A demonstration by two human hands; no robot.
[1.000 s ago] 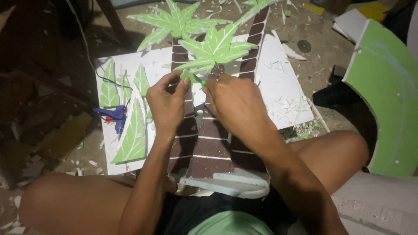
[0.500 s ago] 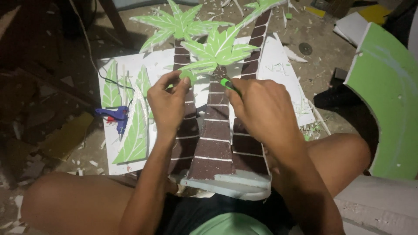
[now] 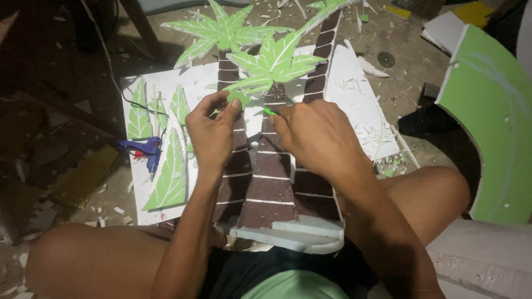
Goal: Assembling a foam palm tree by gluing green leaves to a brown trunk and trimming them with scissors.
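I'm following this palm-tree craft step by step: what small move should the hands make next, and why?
Probably press the small green piece, pinched by the right hand, against the crown of the middle brown trunk. The left hand already steadies a leaf tip there.

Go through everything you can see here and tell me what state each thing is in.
Left hand: fingers pinching a green leaf tip.
Right hand: holding a small green tool.
Middle palm tree: lying flat across the lap.
Blue glue gun: resting on the white board.
Loose green leaves: lying flat.
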